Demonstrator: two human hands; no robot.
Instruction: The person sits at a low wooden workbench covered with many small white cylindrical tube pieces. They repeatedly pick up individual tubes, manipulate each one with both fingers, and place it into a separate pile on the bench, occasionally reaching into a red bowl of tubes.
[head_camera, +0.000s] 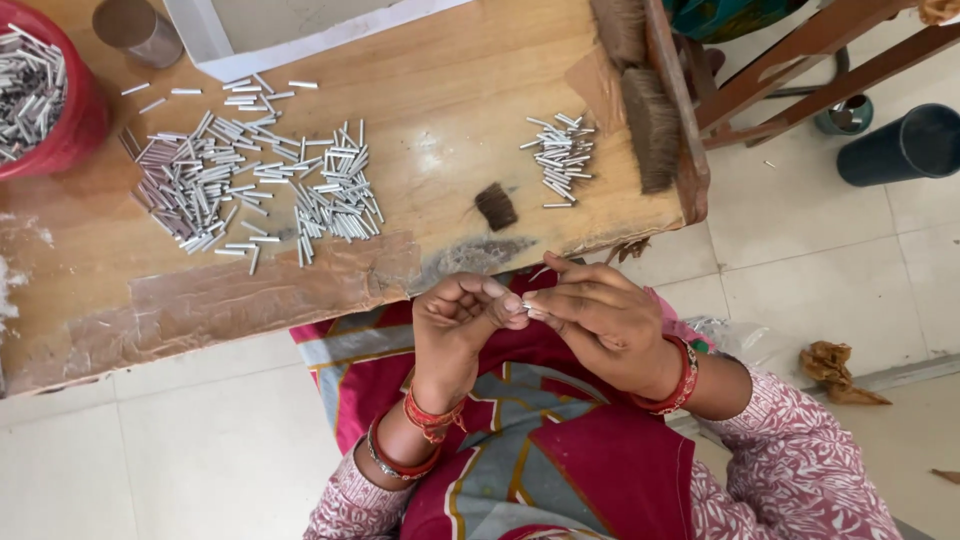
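Both hands are raised over my lap, just below the edge of a low wooden board (450, 110). My right hand (605, 325) pinches a small silver metal tube (528, 307) between thumb and fingertips. My left hand (458, 325) is curled, and its fingertips meet the same tube from the other side. A small dark brown bristle tuft (496, 206) lies on the board above my hands. A wide scatter of short metal tubes (250, 185) covers the board's left part. A smaller heap of tubes (562, 158) lies to the right.
A red tub (75, 120) of tubes stands at the far left, near a metal cup (140, 30) and a white tray (290, 45). Brown bristle bundles (652, 125) rest at the board's right end. On the tiled floor stand a dark bin (905, 145) and wooden furniture legs (800, 60).
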